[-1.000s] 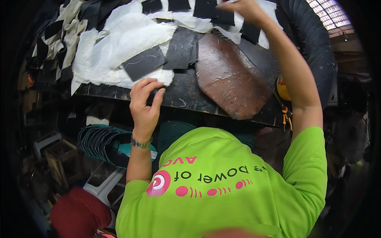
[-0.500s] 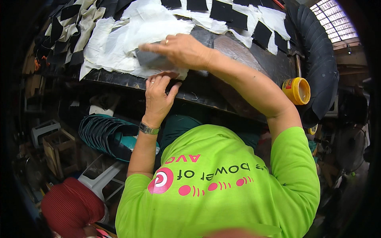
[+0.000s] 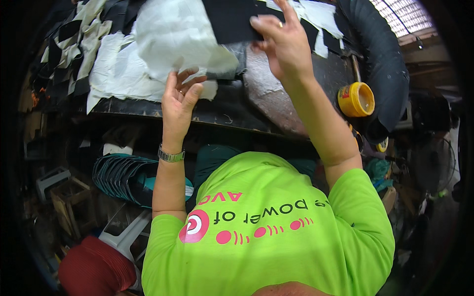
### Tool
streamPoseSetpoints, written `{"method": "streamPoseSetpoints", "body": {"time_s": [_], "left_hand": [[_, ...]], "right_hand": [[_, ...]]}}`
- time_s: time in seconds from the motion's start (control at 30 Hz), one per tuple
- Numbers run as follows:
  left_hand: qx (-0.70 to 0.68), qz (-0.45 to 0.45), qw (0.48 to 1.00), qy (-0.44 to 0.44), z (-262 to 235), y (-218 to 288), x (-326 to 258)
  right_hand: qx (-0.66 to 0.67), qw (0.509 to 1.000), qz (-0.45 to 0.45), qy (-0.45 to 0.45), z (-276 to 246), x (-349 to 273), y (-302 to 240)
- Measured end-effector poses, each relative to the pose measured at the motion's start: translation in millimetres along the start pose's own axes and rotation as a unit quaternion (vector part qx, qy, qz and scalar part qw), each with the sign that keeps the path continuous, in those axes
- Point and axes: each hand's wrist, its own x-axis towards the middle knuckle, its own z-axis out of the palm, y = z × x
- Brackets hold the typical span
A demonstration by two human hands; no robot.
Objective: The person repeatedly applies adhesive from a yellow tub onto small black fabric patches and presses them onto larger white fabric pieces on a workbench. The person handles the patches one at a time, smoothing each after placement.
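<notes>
A white cloth sheet (image 3: pixel 173 39) with a frayed lower edge is raised above the table, joined to or overlapped by a black fabric piece (image 3: pixel 232 22). My right hand (image 3: pixel 289 49) has the right edge of that black piece between thumb and fingers, its index finger pointing up. Below the white sheet is my left hand (image 3: pixel 178 101), fingers spread and thumb apart; its fingertips reach the sheet's lower edge and are slightly blurred. More white cloth (image 3: pixel 116 74) lies flat on the table beneath. The far edge of the raised sheet is cut off by the picture.
A dark worktable (image 3: pixel 217 106) spans the front. On its right are an open yellow tub (image 3: pixel 356 98), a hammer (image 3: pixel 356 69) and a long curved stack of black pieces (image 3: pixel 377 59). Cloth scraps (image 3: pixel 89 39) hang at left. Below stand teal-edged stacked pieces (image 3: pixel 121 175) and a grey stool (image 3: pixel 126 234).
The white cloth and black piece have come up off the table. My right hand has moved right and away from me; my left hand has opened and shifted slightly left.
</notes>
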Motion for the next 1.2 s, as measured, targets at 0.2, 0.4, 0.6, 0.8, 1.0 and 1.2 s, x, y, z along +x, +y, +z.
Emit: {"method": "streamPoseSetpoints", "body": {"time_s": [0.2,0.4,0.6,0.8,1.0,1.2], "left_hand": [[0.017,-0.232,0.972,0.006,29.8,-16.6,-1.8],[0.084,-0.139,0.982,-0.099,58.9,-33.7,-20.4],[0.263,0.0,0.963,-0.053,54.2,-28.4,-16.7],[0.343,0.062,0.935,0.064,49.6,16.9,-6.1],[0.389,0.171,0.891,-0.159,77.5,5.9,7.6],[0.488,0.272,0.78,-0.283,112.4,-39.5,40.3]], "right_hand": [[-0.107,0.986,0.052,0.115,-77.1,-101.0,6.3],[-0.18,0.967,0.02,0.182,-114.5,-148.6,5.3],[-0.342,0.932,0.032,0.119,-114.0,-160.3,-10.4],[-0.66,0.719,-0.181,0.121,-152.1,-140.9,-100.8],[-0.895,0.446,-0.013,0.028,-209.1,-117.5,-124.5],[-0.835,0.504,-0.149,0.162,-211.6,-116.2,-141.7]]}}
